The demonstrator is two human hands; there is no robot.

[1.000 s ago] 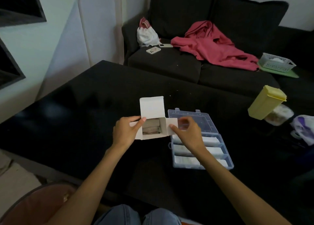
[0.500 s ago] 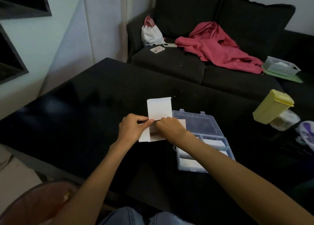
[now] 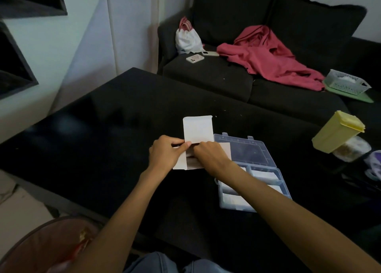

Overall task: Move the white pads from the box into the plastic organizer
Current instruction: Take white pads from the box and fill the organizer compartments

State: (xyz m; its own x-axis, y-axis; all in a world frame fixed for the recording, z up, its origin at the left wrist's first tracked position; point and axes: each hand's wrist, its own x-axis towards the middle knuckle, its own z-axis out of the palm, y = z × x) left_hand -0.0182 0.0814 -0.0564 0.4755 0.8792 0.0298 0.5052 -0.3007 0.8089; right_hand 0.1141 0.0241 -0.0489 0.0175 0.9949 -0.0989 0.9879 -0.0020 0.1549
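Note:
A small white cardboard box (image 3: 197,130) lies on the black table (image 3: 99,144) with its lid flap standing up. My left hand (image 3: 166,153) grips the box's left side, thumb at the opening. My right hand (image 3: 210,155) reaches into the open box with curled fingers, which hide the pads inside. To the right lies the clear plastic organizer (image 3: 243,149), lid open. White pads (image 3: 263,174) lie in its compartments, partly hidden by my right forearm.
A yellow lidded container (image 3: 338,131) and a small clear tub (image 3: 352,149) stand at the table's right. Behind is a dark sofa (image 3: 216,74) with a red garment (image 3: 268,58), a white bag (image 3: 188,38), phones (image 3: 194,58) and a white basket (image 3: 346,81).
My right hand moved left from the box's right flap into the box opening and now covers the pads. The left hand kept its hold on the box.

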